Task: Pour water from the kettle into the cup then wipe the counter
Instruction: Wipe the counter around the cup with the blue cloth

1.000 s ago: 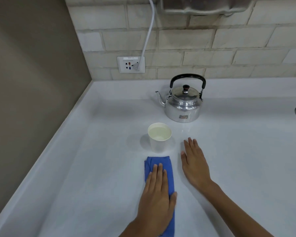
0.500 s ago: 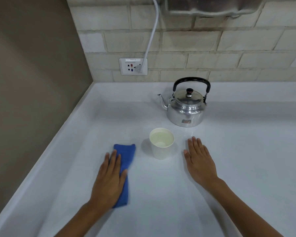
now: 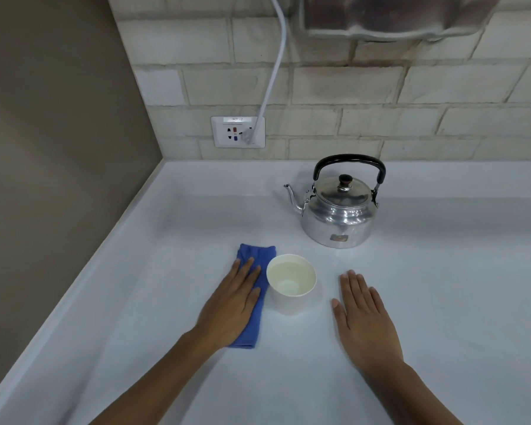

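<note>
1. Left hand is down flat, palm pressed on the folded blue cloth, fingers stretched out and close together — nothing gripped, just weight on the fabric.
2. That cloth lies as a long strip on the white counter, just to the left of the paper cup; its right edge runs right up beside the cup wall, and I can't tell whether the two touch.
3. The cloth's far end pokes out beyond the fingertips, its near end shows under the heel of the hand.
4. Right hand is flat too, palm on the bare counter, fingers extended and together, holding nothing; it sits to the right of the cup, with a clear gap between them.
5. The cup stands upright between the two hands, white, open-topped, with clear water visible inside.
6. Behind the cup and a little to its right stands the metal kettle, upright, lid on, black handle raised, spout pointing left; it is well apart from the cup.
7. Further back from the cup, on the tiled wall, there's a wall socket with a white cable plugged in and running upward.
8. To the far left of the cup, a plain brown side wall meets the counter's raised edge.
</note>
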The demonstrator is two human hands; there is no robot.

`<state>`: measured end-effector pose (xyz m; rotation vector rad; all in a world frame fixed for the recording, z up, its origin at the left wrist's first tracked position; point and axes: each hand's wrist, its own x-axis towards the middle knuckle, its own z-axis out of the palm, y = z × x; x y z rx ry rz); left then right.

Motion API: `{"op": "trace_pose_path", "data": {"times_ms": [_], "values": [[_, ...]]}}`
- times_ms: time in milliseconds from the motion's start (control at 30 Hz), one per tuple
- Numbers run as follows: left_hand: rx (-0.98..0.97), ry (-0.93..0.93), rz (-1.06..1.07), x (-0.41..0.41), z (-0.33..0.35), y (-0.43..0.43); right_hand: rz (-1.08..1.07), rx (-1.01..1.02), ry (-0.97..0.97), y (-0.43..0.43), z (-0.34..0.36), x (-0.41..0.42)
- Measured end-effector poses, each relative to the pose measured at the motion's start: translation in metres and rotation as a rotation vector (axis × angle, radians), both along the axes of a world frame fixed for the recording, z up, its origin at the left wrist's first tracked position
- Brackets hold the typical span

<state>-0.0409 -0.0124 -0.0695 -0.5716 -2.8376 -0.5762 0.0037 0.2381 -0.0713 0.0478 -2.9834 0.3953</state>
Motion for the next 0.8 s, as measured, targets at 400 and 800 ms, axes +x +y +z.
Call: {"op": "trace_pose_path", "data": {"times_ms": [400,800], "values": [[-0.247,-0.07,0.23,-0.106,0.001,0.016,-0.026,0.002,-0.049,-0.004,0.006,0.003],[-0.205,-0.161,0.226,-0.154,0.004,0.027,-0.019,0.009,-0.053,-0.005,0.007,0.004]]}}
